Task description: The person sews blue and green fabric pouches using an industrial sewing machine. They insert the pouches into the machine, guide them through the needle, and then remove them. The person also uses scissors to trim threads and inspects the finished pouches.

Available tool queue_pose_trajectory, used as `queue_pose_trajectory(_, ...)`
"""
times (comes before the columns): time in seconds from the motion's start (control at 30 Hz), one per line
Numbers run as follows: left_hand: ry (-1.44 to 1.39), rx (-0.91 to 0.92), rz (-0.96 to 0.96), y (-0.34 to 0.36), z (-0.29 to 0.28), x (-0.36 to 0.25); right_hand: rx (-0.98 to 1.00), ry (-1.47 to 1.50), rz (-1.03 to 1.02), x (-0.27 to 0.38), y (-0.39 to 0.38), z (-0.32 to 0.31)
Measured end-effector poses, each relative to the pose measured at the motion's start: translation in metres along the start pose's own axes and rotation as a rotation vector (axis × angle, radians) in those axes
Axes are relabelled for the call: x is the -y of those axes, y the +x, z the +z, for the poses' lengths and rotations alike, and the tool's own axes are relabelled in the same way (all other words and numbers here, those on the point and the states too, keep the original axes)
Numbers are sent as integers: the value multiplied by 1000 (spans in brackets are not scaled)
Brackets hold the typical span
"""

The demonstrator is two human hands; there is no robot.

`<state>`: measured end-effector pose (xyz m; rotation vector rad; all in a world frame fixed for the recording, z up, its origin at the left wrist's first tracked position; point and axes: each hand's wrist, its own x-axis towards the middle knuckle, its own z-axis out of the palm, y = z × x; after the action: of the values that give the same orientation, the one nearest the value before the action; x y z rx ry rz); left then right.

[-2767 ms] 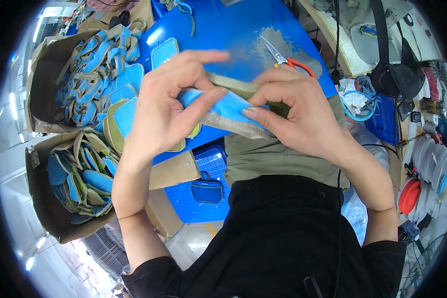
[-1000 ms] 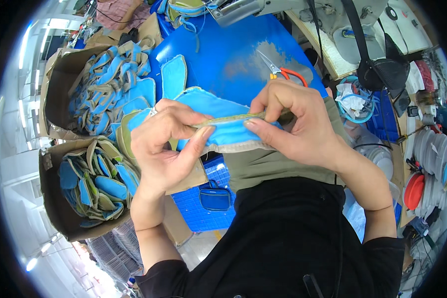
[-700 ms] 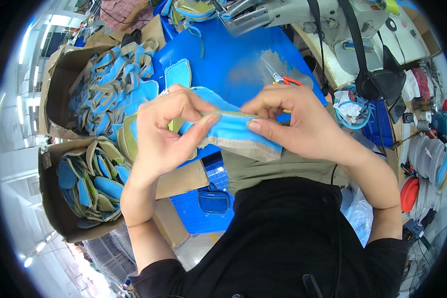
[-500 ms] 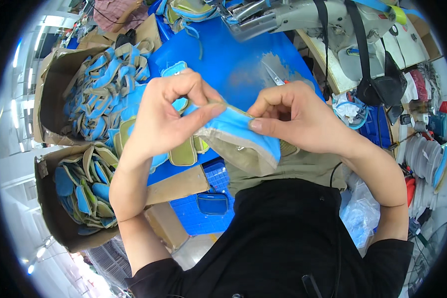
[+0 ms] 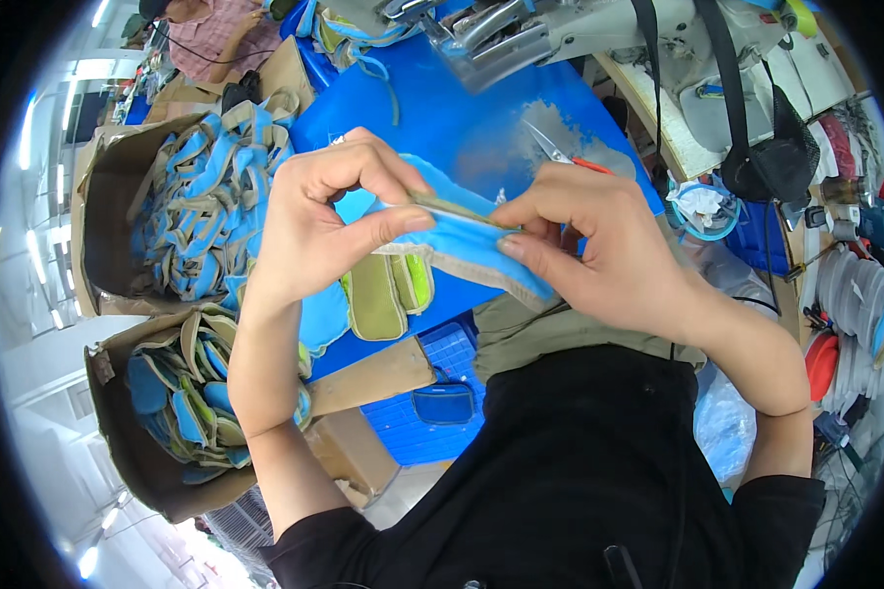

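The left hand [image 5: 334, 216] pinches the blue piece [image 5: 467, 247] between thumb and forefinger near its left end; the right hand [image 5: 599, 221] pinches it toward the right end, thumb on the near face. Neither hand is nearer: both touch the piece, which hangs between them, above the near edge of the table [image 5: 417, 108] and in front of the person's body. Its long axis runs from hand to hand, sloping toward the body at the right. The olive edge [image 5: 452, 208] lies along the upper side, in line with both pinches; the pale trim [image 5: 462, 267] faces the body. The fingers behind the cloth are partly hidden.

The scissors [image 5: 557, 153] lie on the table just beyond the right hand, untouched, points away from the body. Olive pieces [image 5: 375, 299] lie below the left hand, and boxes [image 5: 118, 182] of similar parts stand to its left.
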<state>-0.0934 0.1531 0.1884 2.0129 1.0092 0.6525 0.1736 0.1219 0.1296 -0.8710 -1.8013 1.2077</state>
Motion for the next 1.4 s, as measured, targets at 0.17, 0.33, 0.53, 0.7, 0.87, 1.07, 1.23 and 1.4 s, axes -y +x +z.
queue_pose_trajectory(0.17,-46,-55,-80,-6,6,-4,30,28,27,-1,-2,4)
queue_pose_trajectory(0.33,-124,0,-147,0,2,-7,117,219,178,5,0,3)
queue_pose_trajectory(0.53,-215,108,-227,27,-10,2,221,507,415,5,11,-6)
queue_pose_trajectory(0.7,-282,210,-308,59,-26,19,136,829,458,-13,22,0)
queue_pose_trajectory(0.87,-246,225,-308,89,-47,36,79,1021,523,-16,49,-7)
queue_pose_trajectory(1.07,-115,105,-315,110,-62,57,35,1092,537,-26,75,-11)
queue_pose_trajectory(1.23,-68,114,-197,122,-77,68,-45,1143,539,-27,82,-7)
queue_pose_trajectory(1.4,-517,76,-309,140,-97,85,-188,1191,543,-29,86,-1)
